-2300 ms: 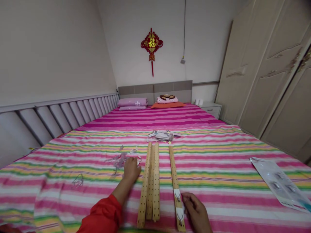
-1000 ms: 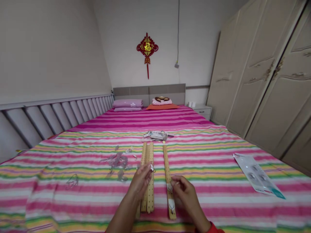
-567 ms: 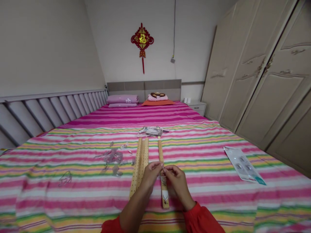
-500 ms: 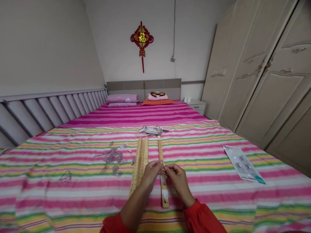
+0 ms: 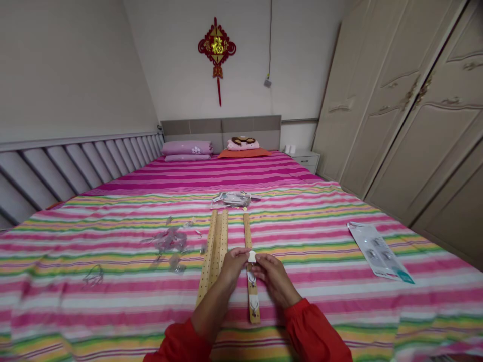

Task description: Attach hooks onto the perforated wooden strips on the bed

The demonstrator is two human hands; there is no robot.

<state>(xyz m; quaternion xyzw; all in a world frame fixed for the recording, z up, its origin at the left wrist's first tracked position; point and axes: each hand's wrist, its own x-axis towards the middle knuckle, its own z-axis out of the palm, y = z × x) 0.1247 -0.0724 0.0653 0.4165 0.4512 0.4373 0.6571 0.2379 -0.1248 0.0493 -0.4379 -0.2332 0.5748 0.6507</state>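
A single perforated wooden strip (image 5: 247,234) lies lengthwise on the striped bedspread (image 5: 320,261), with two small white hook pieces stuck on near its near end (image 5: 253,304). My left hand (image 5: 234,262) and my right hand (image 5: 272,275) meet over this strip. Both pinch a small white hook piece (image 5: 251,257) between their fingertips, just above the strip. A bundle of several more wooden strips (image 5: 214,254) lies just left of my left hand.
Clear plastic scraps and small hooks (image 5: 170,244) are scattered to the left. A pile of opened packets (image 5: 234,198) sits past the strips' far ends. A flat hook package (image 5: 379,251) lies at the right. Wardrobe doors (image 5: 407,110) line the right side; pillows (image 5: 188,149) lie at the headboard.
My left hand left the plastic scraps and came over to the single strip. Both hands joined there and now pinch a small white piece over it. The view shifted down.
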